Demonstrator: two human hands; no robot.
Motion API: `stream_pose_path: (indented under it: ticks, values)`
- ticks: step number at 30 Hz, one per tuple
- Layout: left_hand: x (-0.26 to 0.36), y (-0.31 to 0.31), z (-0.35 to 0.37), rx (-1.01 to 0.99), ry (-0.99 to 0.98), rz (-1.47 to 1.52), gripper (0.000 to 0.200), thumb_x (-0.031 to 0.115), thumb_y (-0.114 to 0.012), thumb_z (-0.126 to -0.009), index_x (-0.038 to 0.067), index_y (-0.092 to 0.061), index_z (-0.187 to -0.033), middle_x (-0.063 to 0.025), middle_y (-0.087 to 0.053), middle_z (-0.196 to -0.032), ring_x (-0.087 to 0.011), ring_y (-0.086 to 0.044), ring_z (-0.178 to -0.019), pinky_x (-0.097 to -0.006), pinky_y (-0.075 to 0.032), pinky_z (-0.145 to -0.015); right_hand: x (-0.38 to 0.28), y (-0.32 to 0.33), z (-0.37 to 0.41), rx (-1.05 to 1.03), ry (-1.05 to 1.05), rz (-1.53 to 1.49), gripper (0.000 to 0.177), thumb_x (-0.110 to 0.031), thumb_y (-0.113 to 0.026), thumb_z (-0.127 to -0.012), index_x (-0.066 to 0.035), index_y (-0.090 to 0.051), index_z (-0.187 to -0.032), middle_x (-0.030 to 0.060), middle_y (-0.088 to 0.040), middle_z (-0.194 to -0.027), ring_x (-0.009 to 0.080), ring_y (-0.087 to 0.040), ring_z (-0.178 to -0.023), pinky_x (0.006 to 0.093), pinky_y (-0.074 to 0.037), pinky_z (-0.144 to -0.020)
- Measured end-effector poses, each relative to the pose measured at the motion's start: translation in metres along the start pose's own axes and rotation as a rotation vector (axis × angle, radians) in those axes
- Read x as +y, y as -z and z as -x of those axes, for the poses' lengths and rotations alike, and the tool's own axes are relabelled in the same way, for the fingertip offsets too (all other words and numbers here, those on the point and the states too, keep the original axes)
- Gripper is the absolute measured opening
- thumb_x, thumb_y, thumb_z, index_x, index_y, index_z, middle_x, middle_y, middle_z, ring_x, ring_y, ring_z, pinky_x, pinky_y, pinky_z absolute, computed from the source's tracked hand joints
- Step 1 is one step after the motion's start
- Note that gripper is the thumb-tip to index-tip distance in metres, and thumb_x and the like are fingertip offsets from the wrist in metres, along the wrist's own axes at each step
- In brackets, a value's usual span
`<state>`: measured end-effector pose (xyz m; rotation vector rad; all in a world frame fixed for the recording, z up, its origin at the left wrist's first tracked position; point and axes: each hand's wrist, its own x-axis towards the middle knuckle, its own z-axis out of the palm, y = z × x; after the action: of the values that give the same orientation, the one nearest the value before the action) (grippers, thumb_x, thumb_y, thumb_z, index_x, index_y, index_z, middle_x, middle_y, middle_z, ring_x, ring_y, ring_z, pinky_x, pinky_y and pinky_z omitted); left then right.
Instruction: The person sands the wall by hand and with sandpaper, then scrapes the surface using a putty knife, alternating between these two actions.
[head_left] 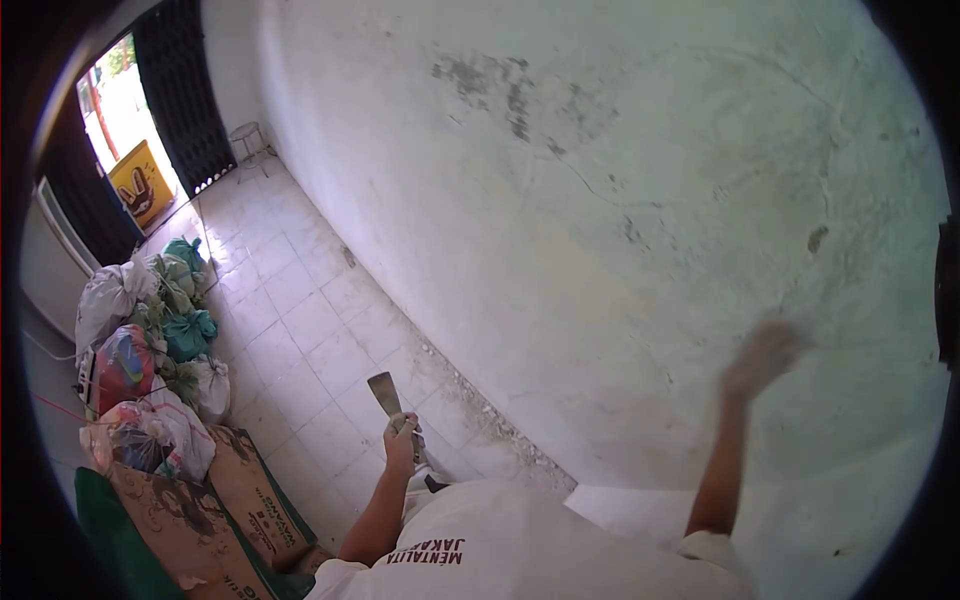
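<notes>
My left hand (403, 438) is closed around the handle of a metal scraper (384, 393), whose flat blade points up and away over the tiled floor (300, 310). My right hand (762, 355) is raised to the pale green wall (620, 180). It is blurred, looks empty, and its fingers rest on or just off the surface. I am wearing a white T-shirt (520, 545) with dark red lettering.
Stuffed plastic bags (150, 330) and flattened cardboard boxes (215, 510) are piled along the left side. A black folding gate (180, 90) stands open at the far end, with a small stool (250, 135) by the wall. Debris lies along the wall's base (480, 400).
</notes>
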<state>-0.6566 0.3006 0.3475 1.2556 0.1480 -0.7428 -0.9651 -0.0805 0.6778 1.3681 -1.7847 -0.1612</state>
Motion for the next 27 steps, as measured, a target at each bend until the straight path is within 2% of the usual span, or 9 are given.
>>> stream_pose_path:
  ticks: [1,2,4,6,9,12,17,23,27]
  values:
    - [0.007,0.004,-0.007,0.002,-0.002,-0.007,0.012,0.017,-0.063,-0.091,0.007,-0.060,-0.097,-0.0028,-0.056,-0.072,-0.0115,-0.052,-0.045,-0.0250,-0.038,-0.037,-0.031,-0.022,0.035,0.002,0.275,-0.236,0.066,-0.029,-0.056,-0.091,-0.004,-0.029,-0.147,0.0196,-0.027,-0.153,0.0427,-0.021,-0.142,0.0574,-0.017,-0.115]
    - [0.014,0.009,-0.016,0.002,-0.005,-0.017,0.012,0.017,-0.063,-0.091,0.007,-0.060,-0.097,-0.0028,-0.056,-0.072,-0.0115,-0.052,-0.045,-0.0250,-0.038,-0.037,-0.051,-0.018,0.062,-0.099,0.399,-0.415,0.070,-0.027,-0.057,-0.090,-0.004,-0.026,-0.148,0.0212,-0.024,-0.153,0.0433,-0.018,-0.143,0.0589,-0.014,-0.115]
    - [0.028,0.023,-0.034,0.002,-0.020,-0.020,0.013,0.018,-0.064,-0.090,0.006,-0.059,-0.096,-0.0031,-0.056,-0.072,-0.0118,-0.052,-0.045,-0.0256,-0.038,-0.038,-0.103,-0.112,0.098,0.425,0.459,-0.674,0.071,-0.026,-0.058,-0.091,-0.004,-0.024,-0.149,0.0218,-0.020,-0.155,0.0452,-0.015,-0.143,0.0612,-0.011,-0.114]
    - [0.047,0.036,-0.050,0.004,-0.036,-0.015,0.014,0.018,-0.064,-0.090,0.006,-0.059,-0.096,-0.0033,-0.056,-0.072,-0.0123,-0.052,-0.045,-0.0262,-0.038,-0.038,-0.104,-0.048,0.104,-0.174,0.354,-0.611,0.071,-0.024,-0.058,-0.091,-0.004,-0.023,-0.149,0.0218,-0.017,-0.156,0.0451,-0.012,-0.144,0.0630,-0.009,-0.113]
    - [0.071,0.059,-0.073,0.031,-0.063,0.004,0.014,0.017,-0.064,-0.090,0.005,-0.059,-0.096,-0.0039,-0.057,-0.072,-0.0134,-0.053,-0.045,-0.0274,-0.039,-0.039,-0.124,-0.095,0.108,-0.007,0.305,-0.674,0.070,-0.022,-0.057,-0.091,-0.003,-0.023,-0.149,0.0220,-0.016,-0.157,0.0453,-0.013,-0.144,0.0625,-0.009,-0.113]
    - [0.093,0.072,-0.084,0.028,-0.050,-0.008,0.015,0.016,-0.064,-0.089,0.005,-0.059,-0.097,-0.0044,-0.057,-0.073,-0.0133,-0.053,-0.045,-0.0274,-0.040,-0.039,-0.135,-0.094,0.115,0.145,0.338,-0.690,0.066,-0.020,-0.054,-0.092,-0.003,-0.025,-0.149,0.0223,-0.017,-0.156,0.0451,-0.013,-0.144,0.0616,-0.009,-0.114]
    - [0.113,0.064,-0.107,-0.021,-0.022,-0.078,0.015,0.018,-0.065,-0.089,0.007,-0.060,-0.098,-0.0050,-0.059,-0.074,-0.0134,-0.053,-0.046,-0.0280,-0.040,-0.039,-0.164,-0.039,0.120,0.359,0.631,-0.689,0.063,-0.014,-0.052,-0.086,-0.001,-0.034,-0.144,0.0221,-0.028,-0.152,0.0420,-0.023,-0.142,0.0602,-0.015,-0.114]
    - [0.119,0.034,-0.119,-0.175,-0.022,-0.040,0.016,0.021,-0.065,-0.089,0.008,-0.060,-0.098,-0.0038,-0.059,-0.075,-0.0129,-0.055,-0.047,-0.0271,-0.036,-0.036,-0.241,0.063,0.089,0.506,0.968,-0.751,0.059,-0.013,-0.050,-0.083,-0.003,-0.041,-0.141,0.0129,-0.032,-0.153,0.0287,-0.029,-0.142,0.0566,-0.019,-0.113]
    - [0.129,0.027,-0.123,-0.216,-0.011,-0.033,0.017,0.021,-0.065,-0.089,0.008,-0.060,-0.099,-0.0032,-0.058,-0.076,-0.0129,-0.056,-0.049,-0.0256,-0.035,-0.035,-0.287,0.125,0.079,0.563,1.015,-0.765,0.057,-0.013,-0.049,-0.086,-0.006,-0.041,-0.142,0.0120,-0.033,-0.153,0.0267,-0.027,-0.143,0.0545,-0.018,-0.114]
